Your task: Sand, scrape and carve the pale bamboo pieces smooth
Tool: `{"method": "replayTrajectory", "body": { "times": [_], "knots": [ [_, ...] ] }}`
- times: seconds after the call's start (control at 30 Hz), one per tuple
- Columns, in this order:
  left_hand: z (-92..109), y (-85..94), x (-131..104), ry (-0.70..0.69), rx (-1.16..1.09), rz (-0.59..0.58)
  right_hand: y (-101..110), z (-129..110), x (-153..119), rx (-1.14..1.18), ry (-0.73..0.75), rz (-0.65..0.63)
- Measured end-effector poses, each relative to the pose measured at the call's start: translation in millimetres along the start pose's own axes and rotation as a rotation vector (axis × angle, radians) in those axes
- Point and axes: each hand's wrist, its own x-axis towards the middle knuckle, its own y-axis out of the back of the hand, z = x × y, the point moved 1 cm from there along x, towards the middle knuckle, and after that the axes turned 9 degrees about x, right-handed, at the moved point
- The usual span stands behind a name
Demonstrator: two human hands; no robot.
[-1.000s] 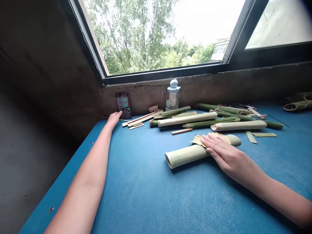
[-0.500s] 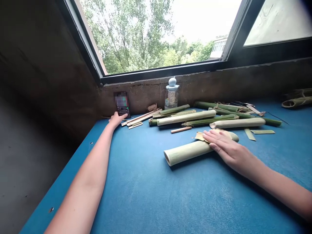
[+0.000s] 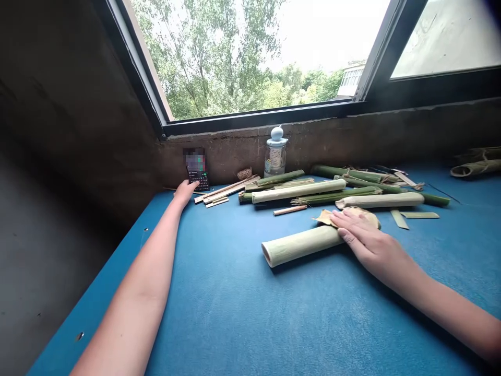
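1. Pressing a tan sheet (image 3: 324, 218) onto a pale bamboo tube (image 3: 301, 246) with the right hand (image 3: 370, 243), laying fingers nearly flat and close together.
2. Resting the pale bamboo tube on the blue table (image 3: 235, 313), pointing its open end left.
3. Touching the upright phone (image 3: 198, 169) with the left hand (image 3: 183, 192), hiding most fingers; not revealing any pinch.
4. Facing bamboo pieces (image 3: 299, 191), a twine ball (image 3: 245, 173) and a lidded jar (image 3: 275, 157) near the wall (image 3: 332, 138).
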Motion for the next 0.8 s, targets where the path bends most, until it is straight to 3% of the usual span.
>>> {"method": "replayTrajectory", "body": {
  "times": [0.17,0.37,0.53,0.7,0.8],
  "knots": [
    [0.1,-0.1,1.8,0.012,-0.060,-0.007,-3.4,-8.2,-0.5,0.036,0.146,-0.056],
    [-0.9,4.7,4.1,0.013,-0.110,0.008,2.6,-2.2,1.6,0.040,-0.026,0.023],
    [-0.2,8.9,1.8,0.014,-0.149,0.038,-8.7,-25.5,-4.6,0.117,0.193,-0.136],
    [5.7,9.9,-4.3,0.018,-0.150,0.016,-3.6,-11.7,0.4,0.073,0.100,-0.048],
    [9.7,10.8,-8.0,0.048,-0.115,0.006,-6.3,-16.4,-2.9,0.065,0.121,-0.052]
  ]
}}
